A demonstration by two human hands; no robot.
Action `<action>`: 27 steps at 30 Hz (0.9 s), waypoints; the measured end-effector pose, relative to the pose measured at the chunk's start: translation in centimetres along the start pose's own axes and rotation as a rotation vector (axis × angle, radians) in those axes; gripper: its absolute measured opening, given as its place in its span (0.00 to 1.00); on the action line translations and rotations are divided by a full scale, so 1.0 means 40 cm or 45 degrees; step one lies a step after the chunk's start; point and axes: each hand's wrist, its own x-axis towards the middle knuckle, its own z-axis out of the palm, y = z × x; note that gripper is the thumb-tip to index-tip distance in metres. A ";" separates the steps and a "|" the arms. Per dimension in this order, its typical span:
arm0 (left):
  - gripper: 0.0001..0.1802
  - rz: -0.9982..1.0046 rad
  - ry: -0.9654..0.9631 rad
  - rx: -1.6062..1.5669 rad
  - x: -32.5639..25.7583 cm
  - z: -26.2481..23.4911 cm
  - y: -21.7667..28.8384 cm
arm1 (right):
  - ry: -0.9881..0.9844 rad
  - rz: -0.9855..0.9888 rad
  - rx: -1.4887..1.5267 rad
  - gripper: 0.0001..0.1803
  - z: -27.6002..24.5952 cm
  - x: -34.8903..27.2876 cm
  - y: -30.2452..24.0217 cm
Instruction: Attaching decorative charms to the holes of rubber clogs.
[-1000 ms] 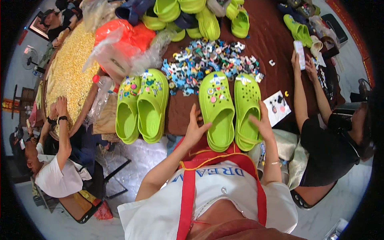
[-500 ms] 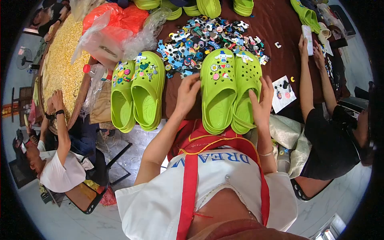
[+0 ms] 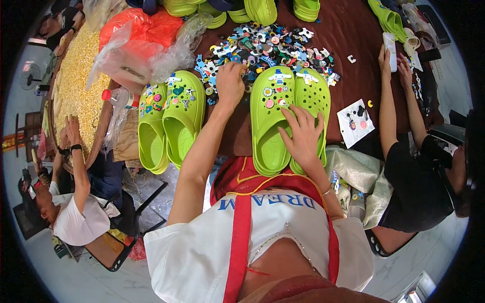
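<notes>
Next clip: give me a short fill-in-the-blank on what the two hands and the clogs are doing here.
1. The left hand reaches into the pile of small ____ on the brown table.
2. The right hand rests flat on the pair of ____-coloured clogs in front of the person.
3. The second pair of clogs, already decorated, lies to the person's ____.
4. Beside the orange plastic bag sits a round tray of ____ kernels.

Missing words: charms; green; left; yellow
</notes>
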 end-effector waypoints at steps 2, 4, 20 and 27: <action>0.13 0.141 0.093 0.149 0.057 0.005 -0.024 | 0.006 -0.011 0.014 0.28 0.000 0.001 -0.002; 0.15 0.093 0.090 0.203 0.106 0.039 -0.035 | -0.003 -0.006 0.023 0.27 0.002 0.001 -0.003; 0.10 -0.594 0.008 -0.831 0.101 -0.070 -0.077 | 0.021 0.051 -0.006 0.18 0.012 0.038 0.012; 0.10 -0.794 -0.210 -1.570 0.096 -0.128 -0.032 | -0.081 -0.078 0.134 0.17 -0.035 0.030 0.008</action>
